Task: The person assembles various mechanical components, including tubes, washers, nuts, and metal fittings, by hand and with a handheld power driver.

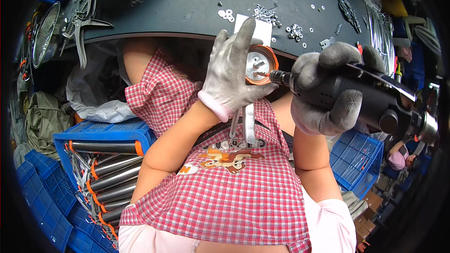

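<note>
My left hand (227, 68), in a grey-white glove, wraps around the near end of what looks like a caulking gun (256, 62). Its round orange rim encloses a silver metal disc, and a silver trigger handle (249, 124) hangs below my wrist. The rest of its body is hidden. My right hand (323, 91), gloved too, grips a black power screwdriver (361, 97) lying sideways. From the right, the tool's bit reaches over the orange rim to the disc; whether it sits on a fastener I cannot make out.
Washers and nuts (266, 15) lie loose on the dark bench (164, 11), beside a white card (258, 29). Metal trigger handles (84, 26) overhang its left edge; thin rods (380, 33) lie right. A blue crate (105, 129) of orange-ringed tubes stands left, another blue crate (356, 159) right.
</note>
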Motion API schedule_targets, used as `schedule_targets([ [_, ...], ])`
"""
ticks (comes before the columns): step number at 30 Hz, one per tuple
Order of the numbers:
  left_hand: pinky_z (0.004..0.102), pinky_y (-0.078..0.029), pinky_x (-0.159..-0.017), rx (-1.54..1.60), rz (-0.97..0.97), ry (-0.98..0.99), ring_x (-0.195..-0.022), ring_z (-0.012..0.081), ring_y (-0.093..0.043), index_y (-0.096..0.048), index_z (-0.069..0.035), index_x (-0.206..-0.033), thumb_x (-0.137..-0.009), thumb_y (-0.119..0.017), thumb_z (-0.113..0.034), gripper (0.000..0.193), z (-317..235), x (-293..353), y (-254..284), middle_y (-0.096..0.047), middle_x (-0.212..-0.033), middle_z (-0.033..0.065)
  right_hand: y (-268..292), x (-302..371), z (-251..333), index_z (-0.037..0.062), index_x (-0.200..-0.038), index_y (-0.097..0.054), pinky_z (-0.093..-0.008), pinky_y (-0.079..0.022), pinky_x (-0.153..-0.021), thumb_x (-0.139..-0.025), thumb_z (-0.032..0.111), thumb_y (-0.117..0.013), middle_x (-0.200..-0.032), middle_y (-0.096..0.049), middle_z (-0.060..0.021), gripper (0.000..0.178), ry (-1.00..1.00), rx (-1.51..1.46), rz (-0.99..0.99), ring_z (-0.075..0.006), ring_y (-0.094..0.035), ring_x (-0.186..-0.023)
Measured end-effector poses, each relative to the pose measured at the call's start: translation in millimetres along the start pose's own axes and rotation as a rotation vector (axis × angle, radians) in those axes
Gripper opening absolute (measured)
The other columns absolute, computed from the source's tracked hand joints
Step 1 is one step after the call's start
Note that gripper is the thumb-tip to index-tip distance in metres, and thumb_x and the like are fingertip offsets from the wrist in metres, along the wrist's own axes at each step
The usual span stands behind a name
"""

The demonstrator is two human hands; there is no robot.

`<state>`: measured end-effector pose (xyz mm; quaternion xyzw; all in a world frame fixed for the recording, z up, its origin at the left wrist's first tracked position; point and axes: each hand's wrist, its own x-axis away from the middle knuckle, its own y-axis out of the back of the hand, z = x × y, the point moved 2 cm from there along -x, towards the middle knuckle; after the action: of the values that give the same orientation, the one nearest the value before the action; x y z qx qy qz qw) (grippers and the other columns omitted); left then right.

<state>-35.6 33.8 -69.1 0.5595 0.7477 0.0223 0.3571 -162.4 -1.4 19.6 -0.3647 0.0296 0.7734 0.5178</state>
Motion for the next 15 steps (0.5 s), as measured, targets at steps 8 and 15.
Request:
schedule_targets([
  [8,0.0559,-0.027,-0.103,-0.031,-0.072,-0.017,-0.095,0.0292,-0.061,-0.027,-0.007,-0.138,-0.051,-0.085,-0.031,0.107,0,-3,2,-0.064,-0.100,0.0090,-21,-27,-7,-0.0025,-0.130,-0.032,-0.0264,-0.050,-0.051,-0.083,0.019,-0.061,-0.089,-0.059,-0.0161,0.059,-0.301,0.267,0.214,-0.0170,-0.058,-0.062],
  [15,0.0543,-0.024,-0.105,-0.070,-0.082,-0.006,-0.092,0.0290,-0.063,-0.037,-0.008,-0.126,-0.052,-0.083,-0.044,0.094,4,6,4,-0.065,-0.097,0.0095,-5,-46,28,0.0014,-0.139,-0.021,-0.0251,-0.046,-0.041,-0.089,0.041,-0.051,-0.119,-0.049,-0.0246,0.070,-0.069,0.238,0.140,-0.0170,-0.055,-0.064],
])
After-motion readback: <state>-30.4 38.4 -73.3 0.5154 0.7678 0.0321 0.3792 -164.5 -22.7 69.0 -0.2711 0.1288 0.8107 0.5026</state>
